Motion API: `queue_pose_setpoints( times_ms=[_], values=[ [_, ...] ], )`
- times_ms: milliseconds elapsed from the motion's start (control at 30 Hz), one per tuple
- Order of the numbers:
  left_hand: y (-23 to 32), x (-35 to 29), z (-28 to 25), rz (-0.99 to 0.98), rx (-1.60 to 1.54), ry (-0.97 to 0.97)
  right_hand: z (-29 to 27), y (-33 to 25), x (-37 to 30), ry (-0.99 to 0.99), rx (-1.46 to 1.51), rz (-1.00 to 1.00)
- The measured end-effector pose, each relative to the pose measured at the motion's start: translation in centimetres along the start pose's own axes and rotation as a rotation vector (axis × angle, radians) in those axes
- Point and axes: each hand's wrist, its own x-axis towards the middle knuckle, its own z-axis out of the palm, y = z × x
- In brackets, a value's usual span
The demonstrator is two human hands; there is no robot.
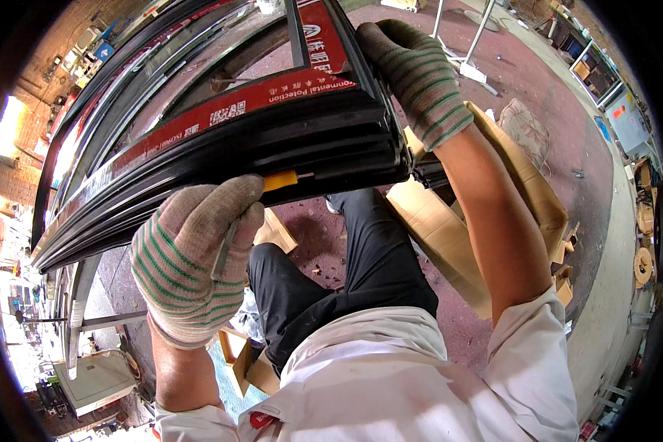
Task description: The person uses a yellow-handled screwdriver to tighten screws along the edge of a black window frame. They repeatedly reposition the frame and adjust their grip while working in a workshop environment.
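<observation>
- The black window frame (221, 147), with red protective tape, spans the upper left and centre of the frame.
- The gloved left hand (195, 258) pinches a small yellow piece (280, 180) at its lower edge, fingers closed.
- The gloved right hand (414, 74) grips the frame's corner at upper centre, fingers wrapped around it.
- Flattened cardboard (449, 236) lies on the reddish floor (567, 147) below.

The black aluminium window frame with red protective tape (221, 140) stands before the person, its corner toward the right; the small yellow plastic wedge (281, 180) sits in the frame's lower edge, just right of the striped-gloved left hand (195, 261), which presses up against that edge from beneath; the striped-gloved right hand (414, 74) lies on the frame's corner, above and to the right; the flattened brown cardboard sheets (449, 236) lie on the floor below the corner, right of the person's legs; the white metal stand (460, 44) is behind, beyond the right hand.
</observation>
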Motion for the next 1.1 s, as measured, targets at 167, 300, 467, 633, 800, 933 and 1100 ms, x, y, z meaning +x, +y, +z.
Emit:
queue_pose_setpoints(
  times_ms=[167,300,467,633,800,933,1100],
  values=[
    [-0.2,-0.4,0.2,-0.038,-0.016,-0.039,-0.1,-0.2,-0.1,0.005,-0.079,0.000],
    [-0.1,-0.6,0.1,0.020,0.018,-0.014,0.2,-0.2,0.0,0.013,-0.003,-0.010],
    [-0.3,-1.2,1.0,0.019,0.024,0.072,0.0,-0.1,0.2,0.035,-0.154,-0.014],
    [-0.4,-1.9,1.1,0.072,0.081,0.048,-0.4,0.6,0.6,0.003,-0.153,-0.046],
    [-0.8,-2.5,1.9,0.135,0.116,0.068,0.0,0.2,0.1,0.042,-0.109,-0.051],
    [-0.8,-3.4,2.5,0.150,0.162,0.109,-0.3,0.2,0.3,-0.029,-0.088,-0.034],
    [-1.0,-4.1,3.5,0.213,0.241,0.184,-0.3,0.2,0.4,-0.027,-0.157,-0.037]
  ],
)
